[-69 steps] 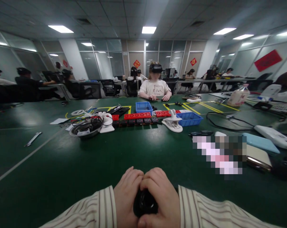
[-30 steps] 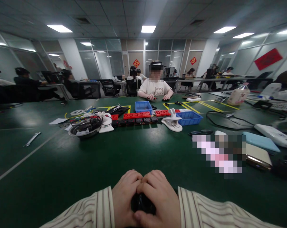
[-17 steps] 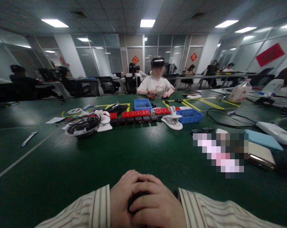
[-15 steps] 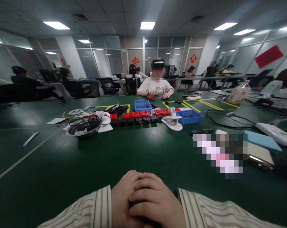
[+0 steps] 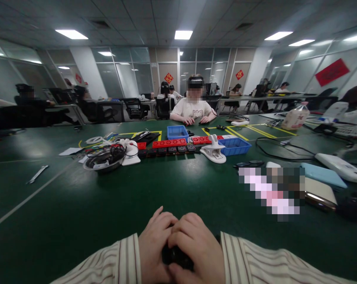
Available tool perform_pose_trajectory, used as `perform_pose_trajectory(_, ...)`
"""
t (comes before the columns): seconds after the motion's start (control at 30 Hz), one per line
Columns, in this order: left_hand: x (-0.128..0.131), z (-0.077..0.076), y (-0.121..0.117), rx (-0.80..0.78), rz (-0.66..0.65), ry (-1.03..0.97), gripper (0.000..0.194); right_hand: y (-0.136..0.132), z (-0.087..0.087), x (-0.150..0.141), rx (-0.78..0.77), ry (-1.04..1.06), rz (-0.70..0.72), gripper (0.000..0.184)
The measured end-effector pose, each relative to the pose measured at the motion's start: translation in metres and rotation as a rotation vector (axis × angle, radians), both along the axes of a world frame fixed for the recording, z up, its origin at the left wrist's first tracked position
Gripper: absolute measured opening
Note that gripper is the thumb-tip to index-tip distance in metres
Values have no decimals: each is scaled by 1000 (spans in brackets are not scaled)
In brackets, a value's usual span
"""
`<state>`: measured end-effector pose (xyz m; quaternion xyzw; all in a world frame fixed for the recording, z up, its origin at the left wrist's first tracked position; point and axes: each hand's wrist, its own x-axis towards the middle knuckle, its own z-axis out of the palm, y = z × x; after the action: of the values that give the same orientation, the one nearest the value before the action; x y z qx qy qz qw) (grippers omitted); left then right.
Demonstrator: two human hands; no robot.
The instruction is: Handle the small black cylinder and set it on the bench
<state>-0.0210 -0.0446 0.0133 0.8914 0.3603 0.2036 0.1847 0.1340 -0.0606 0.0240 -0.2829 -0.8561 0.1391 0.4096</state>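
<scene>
Both hands are at the bottom middle of the view, close against each other over the green tabletop point(image 5: 107, 213). A glossy black rounded object point(image 5: 178, 258) shows in the gap between them; its kind I cannot make out, since the fingers cover most of it. My left hand point(image 5: 155, 246) is curled round its left side, with one finger sticking up. Bent fingers of my right hand point(image 5: 198, 246) lie over its top and right side, touching the left hand's fingers.
Ahead stand a metal bowl of small parts point(image 5: 104, 165), red socket strips point(image 5: 169, 143), a white clip base point(image 5: 214, 152) and blue trays point(image 5: 234, 146). A wrench point(image 5: 38, 174) lies left; a blue case point(image 5: 323, 174) and phone point(image 5: 319, 194) lie right. A person point(image 5: 193, 106) sits opposite.
The right fingers have drawn back from over the left hand, so the gap has widened and the black object shows. One left finger has risen. The view has shifted slightly.
</scene>
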Motion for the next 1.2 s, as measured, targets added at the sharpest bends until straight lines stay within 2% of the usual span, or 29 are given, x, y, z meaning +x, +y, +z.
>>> perform_pose_trajectory(0.07, -1, -1, 4, -38, -38, -21, 40, 3, -3, 2, 47, 6, 92, 31)
perform_pose_trajectory(0.13, -2, -2, 6, -45, -73, -30, 42, 8, -10, 3, 121, -18, 189, 26)
perform_pose_trajectory(0.23, -3, -2, 8, -37, -51, -21, 46, 16, -21, 4, 196, -86, 322, 27)
perform_pose_trajectory(0.33, -3, -1, 8, -50, -66, -10, 51, 20, -19, 6, 217, -117, 403, 30)
perform_pose_trajectory(0.43, -4, -1, 7, -47, -80, -4, 71, 15, -2, 10, 219, -102, 366, 32)
perform_pose_trajectory(0.57, -3, -1, 2, 9, -41, -7, 83, 3, 15, 10, 99, 18, 184, 44)
perform_pose_trajectory(0.63, -2, -1, -1, 41, -27, -8, 76, -1, 13, 7, 17, 79, 78, 53)
perform_pose_trajectory(0.7, 0, 0, -3, 76, -1, 7, 59, -2, 7, 3, -38, 105, -10, 63)
perform_pose_trajectory(0.77, 0, 0, -4, 84, 2, 33, 43, -1, 1, 1, -59, 62, -50, 64)
perform_pose_trajectory(0.83, -1, -1, -2, 47, -17, 34, 39, 0, -1, 1, -55, -6, -35, 56)
perform_pose_trajectory(0.93, -1, -2, 2, -28, -43, 9, 41, 3, -1, 3, -40, -57, 43, 33)
perform_pose_trajectory(1.03, -1, -1, 6, -67, -88, -5, 38, 7, -3, 4, 38, -53, 141, 17)
perform_pose_trajectory(1.2, -1, 1, 8, -45, -78, -43, 49, 17, -16, 4, 246, -44, 336, 29)
